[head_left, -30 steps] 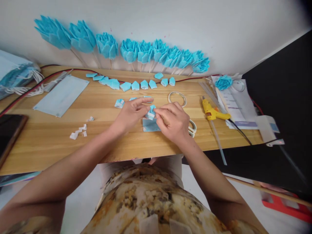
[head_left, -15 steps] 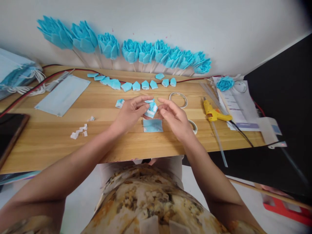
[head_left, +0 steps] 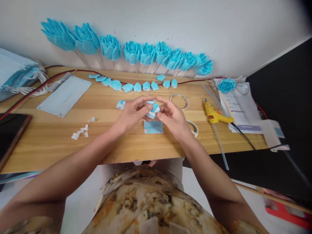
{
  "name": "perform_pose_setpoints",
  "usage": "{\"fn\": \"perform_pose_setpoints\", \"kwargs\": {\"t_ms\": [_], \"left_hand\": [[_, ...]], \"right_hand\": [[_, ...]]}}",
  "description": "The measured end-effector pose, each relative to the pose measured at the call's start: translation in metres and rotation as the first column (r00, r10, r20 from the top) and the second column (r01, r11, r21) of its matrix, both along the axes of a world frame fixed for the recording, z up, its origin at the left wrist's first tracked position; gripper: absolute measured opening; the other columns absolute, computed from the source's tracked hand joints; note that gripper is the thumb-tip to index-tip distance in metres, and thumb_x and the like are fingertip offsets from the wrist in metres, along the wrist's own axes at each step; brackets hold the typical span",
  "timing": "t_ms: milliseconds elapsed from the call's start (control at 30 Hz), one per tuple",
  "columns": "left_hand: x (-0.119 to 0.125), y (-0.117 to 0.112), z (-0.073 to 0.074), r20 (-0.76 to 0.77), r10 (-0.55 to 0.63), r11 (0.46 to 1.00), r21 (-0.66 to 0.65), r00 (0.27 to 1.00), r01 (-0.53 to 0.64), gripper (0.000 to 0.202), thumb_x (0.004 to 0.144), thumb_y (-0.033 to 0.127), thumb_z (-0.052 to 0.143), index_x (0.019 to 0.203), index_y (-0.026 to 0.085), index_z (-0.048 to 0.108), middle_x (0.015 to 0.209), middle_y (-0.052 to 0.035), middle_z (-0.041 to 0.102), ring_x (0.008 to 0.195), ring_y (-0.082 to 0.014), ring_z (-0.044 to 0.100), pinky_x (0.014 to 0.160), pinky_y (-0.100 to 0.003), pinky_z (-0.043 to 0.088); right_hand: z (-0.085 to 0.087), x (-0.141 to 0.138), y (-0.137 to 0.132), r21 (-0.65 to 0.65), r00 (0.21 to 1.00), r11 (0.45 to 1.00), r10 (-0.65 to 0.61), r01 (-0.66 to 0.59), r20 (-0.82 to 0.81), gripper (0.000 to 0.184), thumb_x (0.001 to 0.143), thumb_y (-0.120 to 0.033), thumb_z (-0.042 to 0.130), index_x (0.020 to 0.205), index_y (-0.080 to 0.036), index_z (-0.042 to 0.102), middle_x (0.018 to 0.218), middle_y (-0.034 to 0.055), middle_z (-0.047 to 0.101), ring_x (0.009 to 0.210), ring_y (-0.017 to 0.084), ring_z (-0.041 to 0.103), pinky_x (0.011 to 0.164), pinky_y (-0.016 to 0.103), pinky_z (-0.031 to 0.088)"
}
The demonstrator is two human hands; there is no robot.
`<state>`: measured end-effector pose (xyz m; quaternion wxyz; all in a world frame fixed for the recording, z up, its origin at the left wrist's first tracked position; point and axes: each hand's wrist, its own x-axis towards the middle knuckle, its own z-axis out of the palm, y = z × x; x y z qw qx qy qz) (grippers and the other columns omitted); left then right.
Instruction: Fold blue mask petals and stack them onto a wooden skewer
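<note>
Head view: bare fingertips of both hands pinch one small folded blue piece (head_left: pixel 153 111), pale strips showing on its face, raised over a wooden table (head_left: pixel 117 148); the left hand (head_left: pixel 133 112) has its thumb pressed on the piece's left part, the right hand (head_left: pixel 173 117) its thumb at the right edge; each thumb is drawn in close to its fingers, with only the piece between; the index fingers arch beyond it, their tips about meeting, while the other fingertips are partly hidden. Just on the near side of the held piece lies a flat blue rectangle (head_left: pixel 153 127); left of the piece, a similar folded piece (head_left: pixel 121 104); right of it, beyond the right hand, a tape roll (head_left: pixel 187 103) and, nearer the wearer, a second roll (head_left: pixel 195 128); farther right, a yellow glue gun (head_left: pixel 214 115); well to its left, white scraps (head_left: pixel 78 134); beyond it, a curving row of blue petals (head_left: pixel 146 86); farthest beyond, blue flowers (head_left: pixel 147 54) on thin stems before a pale wall (head_left: pixel 156 16).
</note>
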<state>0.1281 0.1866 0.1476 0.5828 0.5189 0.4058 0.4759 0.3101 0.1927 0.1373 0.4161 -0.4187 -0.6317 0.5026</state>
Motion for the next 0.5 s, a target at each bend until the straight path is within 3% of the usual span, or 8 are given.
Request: {"fn": "perform_pose_setpoints", "kwargs": {"t_ms": [133,333,500], "left_hand": [[0.0,0.002,-0.002,-0.006,-0.027,1.0,-0.016,1.0,0.027,0.049,0.079,0.032,0.078,0.124,0.016,0.066,0.085,-0.0011,0.069,0.071,-0.012,0.063,0.064,-0.025,0.057],[-0.002,0.004,-0.004,-0.059,0.008,0.998,0.061,0.998,-0.004,0.058,0.077,0.023,0.074,0.133,0.019,0.058,0.08,0.0019,0.065,0.071,-0.0115,0.059,0.065,-0.025,0.051],[-0.001,0.002,0.0,-0.133,0.014,0.99,0.142,0.991,0.006,0.065,0.077,0.022,0.075,0.138,0.022,0.054,0.081,0.0018,0.066,0.075,-0.0135,0.061,0.068,-0.026,0.048]], "right_hand": [[0.0,-0.002,0.002,0.061,1.0,0.998,-0.014,0.013,0.019,0.05,0.087,-0.028,0.063,0.136,-0.023,0.054,0.093,0.0015,0.068,0.085,0.015,0.064,0.075,0.031,0.056],[0.009,0.008,0.005,0.018,0.994,0.994,0.108,-0.108,0.026,0.054,0.09,-0.029,0.062,0.142,-0.025,0.051,0.098,0.0026,0.069,0.091,0.017,0.066,0.079,0.034,0.057],[0.018,0.009,0.015,0.018,0.981,0.988,0.152,-0.156,0.121,0.051,0.087,-0.025,0.065,0.138,-0.026,0.058,0.085,-0.0013,0.065,0.076,0.014,0.061,0.071,0.031,0.055]]}}
